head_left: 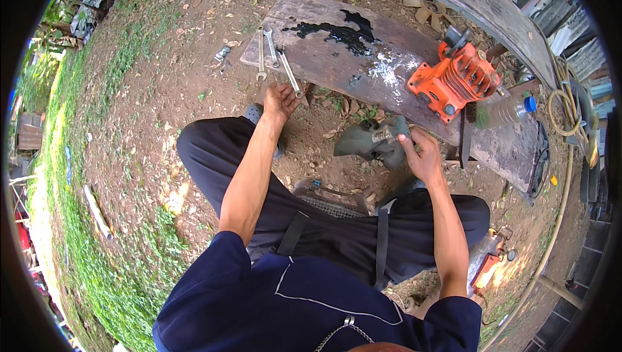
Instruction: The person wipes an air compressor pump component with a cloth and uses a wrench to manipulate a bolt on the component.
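My right hand (424, 154) is closed on a bunched dark green cloth (372, 143), thumb on top, held low in front of the bench. The cloth has a pale patch near its middle. My left hand (280, 101) reaches to the bench's near left edge with its fingers stretched out. Beside its fingertips is the ring end of a combination wrench (289, 72) that juts past the edge; whether they touch is hard to make out. Two more wrenches, one in the middle (271, 46) and one on the left (261, 54), lie alongside.
The low wooden bench (324, 64) bears a black oily spill (343, 34) and a white smear. On its right stand an orange finned compressor pump (457, 77), a dark brush (466, 135) and a blue-capped bottle (505, 112). A hose (560, 203) curves along the far right.
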Tool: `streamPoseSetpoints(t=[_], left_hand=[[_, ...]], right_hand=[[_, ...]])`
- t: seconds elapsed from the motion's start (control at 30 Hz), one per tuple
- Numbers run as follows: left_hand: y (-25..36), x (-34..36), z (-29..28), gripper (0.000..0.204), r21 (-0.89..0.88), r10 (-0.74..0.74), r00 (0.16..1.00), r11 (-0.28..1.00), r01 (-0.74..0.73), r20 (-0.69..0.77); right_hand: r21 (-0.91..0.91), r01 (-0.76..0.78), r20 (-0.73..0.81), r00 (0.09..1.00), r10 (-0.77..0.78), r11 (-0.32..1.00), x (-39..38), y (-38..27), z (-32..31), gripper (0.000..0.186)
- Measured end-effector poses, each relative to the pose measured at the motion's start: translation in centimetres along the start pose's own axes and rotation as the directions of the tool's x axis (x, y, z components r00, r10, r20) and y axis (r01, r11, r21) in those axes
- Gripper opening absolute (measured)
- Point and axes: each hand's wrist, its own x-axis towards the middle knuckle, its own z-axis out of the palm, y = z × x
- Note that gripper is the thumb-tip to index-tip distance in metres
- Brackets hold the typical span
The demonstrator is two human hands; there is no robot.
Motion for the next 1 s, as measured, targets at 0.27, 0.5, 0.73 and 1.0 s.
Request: streamPoseSetpoints(t=[0.27,0.5,0.73,1.0], left_hand=[[0.9,-2.6,4.3,0.039,0.207,0.105,0.994,0.972,-0.111,0.041],[-0.3,-6.7,4.8,0.030,0.341,0.334,0.935,0.871,-0.353,0.116],[-4.6,-12.9,4.1,0.029,0.524,0.249,0.899,0.743,-0.416,0.361],[-6.2,-18.1,5.2,0.036,0.740,0.159,0.847,0.424,-0.522,0.507]], right_hand=[[0.081,-0.159,-0.122,0.978,0.168,0.984,-0.6,0.2,-0.4,0.040],[0.318,-0.286,-0.224,0.904,0.364,0.904,-2.6,2.8,-0.6,0.040],[0.968,-0.191,0.055,0.790,0.610,0.161,-2.5,1.9,-1.8,0.043],[0.922,0.101,-0.267,0.866,0.424,0.374,-3.1,-0.6,-0.3,0.049]])
